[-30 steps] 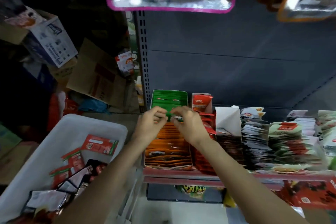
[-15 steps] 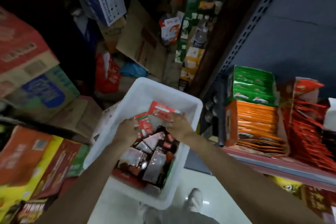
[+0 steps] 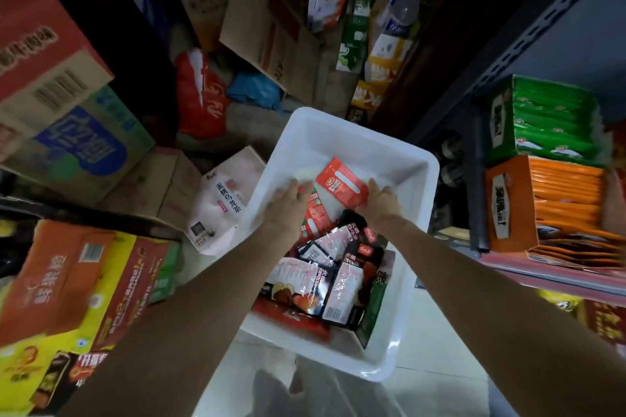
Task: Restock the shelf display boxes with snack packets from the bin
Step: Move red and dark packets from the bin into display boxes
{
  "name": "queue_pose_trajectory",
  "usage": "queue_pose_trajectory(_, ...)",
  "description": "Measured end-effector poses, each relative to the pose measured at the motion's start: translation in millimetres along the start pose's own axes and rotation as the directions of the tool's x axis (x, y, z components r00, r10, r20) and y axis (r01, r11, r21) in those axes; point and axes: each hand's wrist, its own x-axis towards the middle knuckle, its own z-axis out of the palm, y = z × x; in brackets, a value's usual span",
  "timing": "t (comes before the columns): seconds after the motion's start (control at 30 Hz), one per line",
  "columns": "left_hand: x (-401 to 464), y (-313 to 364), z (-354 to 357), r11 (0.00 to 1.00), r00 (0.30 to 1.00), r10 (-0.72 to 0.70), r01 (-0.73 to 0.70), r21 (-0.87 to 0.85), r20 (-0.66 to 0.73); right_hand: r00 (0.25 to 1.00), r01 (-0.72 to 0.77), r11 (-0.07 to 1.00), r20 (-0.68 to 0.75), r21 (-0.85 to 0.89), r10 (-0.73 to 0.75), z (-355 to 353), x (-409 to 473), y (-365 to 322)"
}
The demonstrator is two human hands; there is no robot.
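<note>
I have both hands in the white bin [image 3: 342, 132]. My right hand [image 3: 381, 201] touches a red packet [image 3: 342, 181]; my left hand [image 3: 288, 203] rests on the packets beside it. I cannot tell how either hand's fingers are set.

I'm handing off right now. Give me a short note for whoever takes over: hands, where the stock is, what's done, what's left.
Left hand: inside the white bin, over the red packets; grip not visible.
Right hand: in the bin, at the edge of a red packet; hold unclear.
Stock: the bin holds mixed red and dark packets.
Shelf: green display box and orange display box both look well filled.
Left: lift out red packets and carry them to their box on the shelf, then sort the dark ones.
</note>
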Motion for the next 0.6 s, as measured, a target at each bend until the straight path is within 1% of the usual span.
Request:
queue_pose_trajectory(0.1,8.1,-0.7,-0.7,0.999,1.0,-0.019,0.019,0.041,-0.005,0.998,-0.058,0.998,-0.013,0.005,0.058,3.8,4.3,3.2)
queue_pose_trajectory(0.2,13.2,-0.4,-5.1,0.997,1.0,-0.016,0.017,0.073,-0.01,0.995,-0.049,0.996,-0.087,-0.078,0.042,7.3,7.4,4.6)
queue_pose_trajectory(0.27,17.0,-0.6,-8.5,0.993,0.999,0.015,-0.01,0.116,-0.047,0.996,-0.016,0.995,-0.092,-0.102,0.007,8.0,8.8,4.5)
queue_pose_trajectory(0.3,17.9,-0.9,-11.3,0.993,0.996,0.028,-0.018,0.117,-0.083,0.997,-0.005,0.997,-0.082,-0.076,-0.001,7.7,10.0,5.1)
queue_pose_trajectory(0.37,16.7,-1.2,-19.0,0.996,0.989,0.036,-0.024,0.084,-0.146,0.997,0.007,1.0,-0.075,0.03,-0.005,3.6,8.6,4.5)
queue_pose_trajectory(0.5,11.7,-3.9,-30.3,0.991,0.976,0.125,-0.115,0.067,-0.178,0.983,0.094,0.972,-0.173,0.216,-0.056,-11.1,-4.8,-3.3)
queue_pose_trajectory(0.57,7.1,-8.0,-34.9,0.988,0.972,0.13,-0.144,-0.06,-0.196,0.969,0.152,0.951,-0.232,0.271,-0.088,-19.1,-16.0,-6.0)
queue_pose_trajectory(0.6,3.1,-8.7,-38.2,0.981,0.976,0.111,-0.138,-0.137,-0.186,0.96,0.178,0.94,-0.262,0.291,-0.101,-23.6,-22.9,-6.0)
